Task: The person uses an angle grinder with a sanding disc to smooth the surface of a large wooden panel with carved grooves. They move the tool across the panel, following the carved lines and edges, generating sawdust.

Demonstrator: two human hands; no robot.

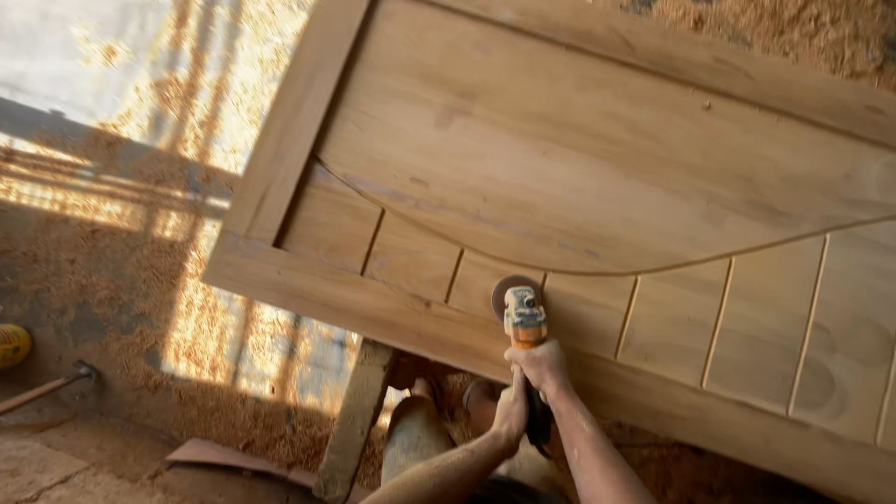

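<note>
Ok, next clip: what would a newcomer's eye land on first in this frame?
First, the large wooden door panel filling most of the view, tilted, with a long curved groove above a row of slats. Then the orange angle grinder at lower centre, its disc against a slat, gripped by the right hand with the left hand just below it. Sunlit sawdust covers the floor at left.
</note>
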